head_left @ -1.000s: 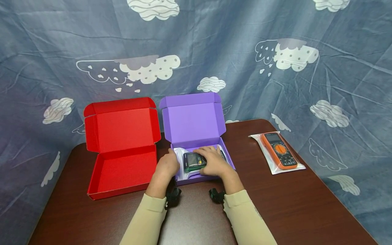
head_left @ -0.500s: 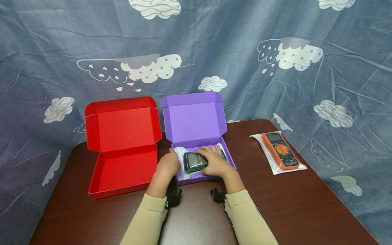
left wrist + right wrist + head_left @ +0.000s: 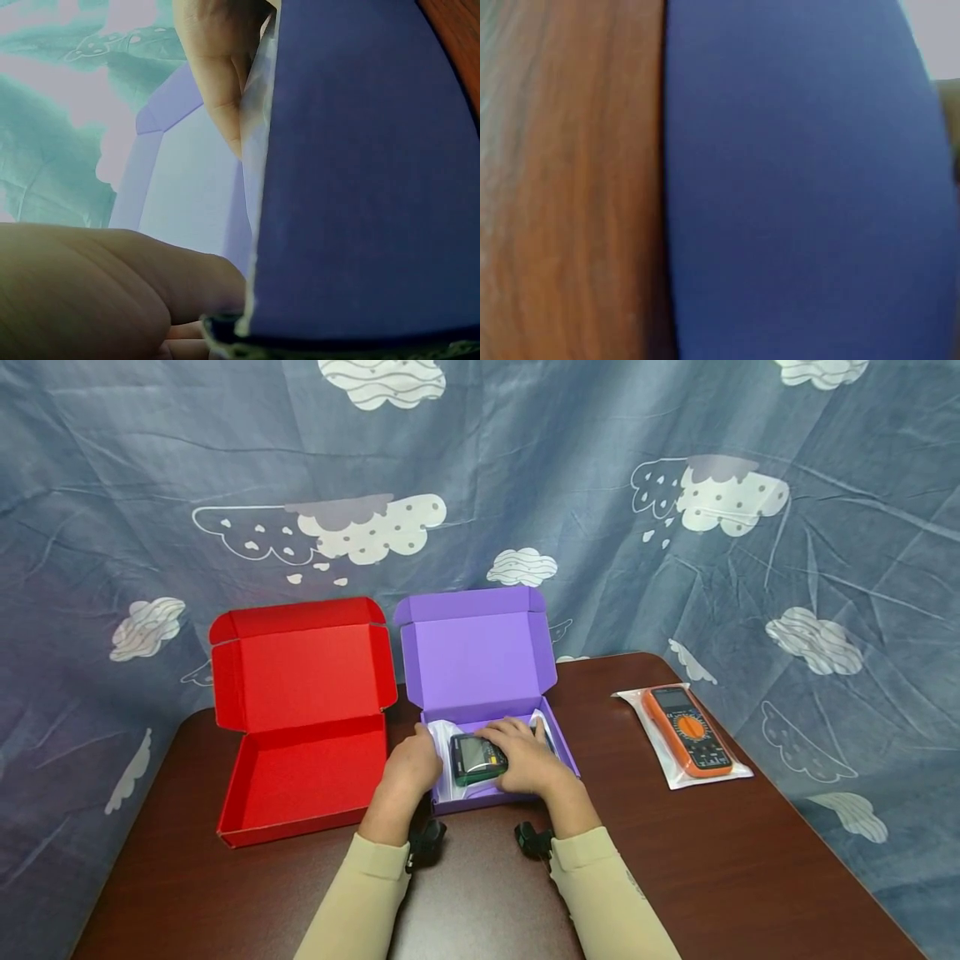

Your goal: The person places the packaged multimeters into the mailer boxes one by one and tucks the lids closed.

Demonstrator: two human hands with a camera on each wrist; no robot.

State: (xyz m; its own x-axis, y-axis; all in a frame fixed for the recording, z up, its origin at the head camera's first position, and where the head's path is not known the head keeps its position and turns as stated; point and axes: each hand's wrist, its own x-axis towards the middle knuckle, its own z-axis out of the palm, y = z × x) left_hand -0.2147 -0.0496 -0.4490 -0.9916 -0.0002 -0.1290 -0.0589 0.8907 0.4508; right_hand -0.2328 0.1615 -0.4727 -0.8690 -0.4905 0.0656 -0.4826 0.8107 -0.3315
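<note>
An open purple box [image 3: 480, 660] holds a black-and-green digital multimeter [image 3: 472, 756] with a grey screen, lying on white plastic packaging [image 3: 446, 768]. My right hand [image 3: 525, 760] grips the multimeter from the right, fingers over its far side and thumb at its near side, hiding its right part. At the box's left wall, my left hand [image 3: 408, 768] holds the edge beside the packaging. In the left wrist view, its thumb [image 3: 202, 285] lies against the box wall [image 3: 367, 180]. The right wrist view shows mostly the box's front wall [image 3: 802, 180].
Left of the purple box stands an open red box [image 3: 307, 777], its lid raised. An orange multimeter [image 3: 687, 729] in a clear bag lies on the right of the brown table [image 3: 480, 893]. A blue cloud-patterned cloth [image 3: 585, 485] hangs behind.
Both hands keep nearly the same places. The whole head view has shifted very slightly; the boxes and the orange multimeter stay where they were.
</note>
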